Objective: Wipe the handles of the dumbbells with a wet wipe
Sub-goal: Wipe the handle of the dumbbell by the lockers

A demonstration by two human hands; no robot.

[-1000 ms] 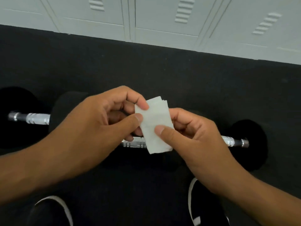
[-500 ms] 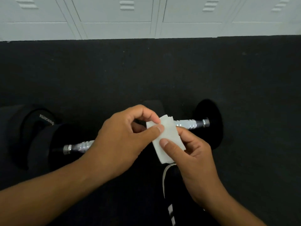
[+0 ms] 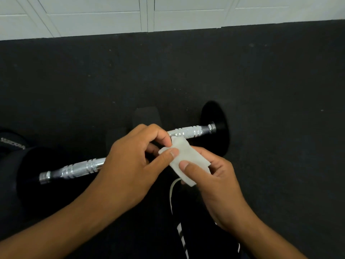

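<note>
A folded white wet wipe is held above the floor between both hands. My left hand pinches its upper left corner with thumb and forefinger. My right hand pinches its lower part, thumb on top. Below them lie the dumbbells on the black floor: a chrome handle runs right to a black weight, and another chrome handle runs left into a black weight. My hands hide the stretch between the two chrome handles.
White locker doors line the far edge of the black rubber floor. A black shoe with white stripes stands below my hands. Another black weight with lettering sits at the far left.
The view has shifted, so the dumbbells sit more to the left. My hands still hold the wipe; its upper edge is now slightly crumpled under my left fingers.
</note>
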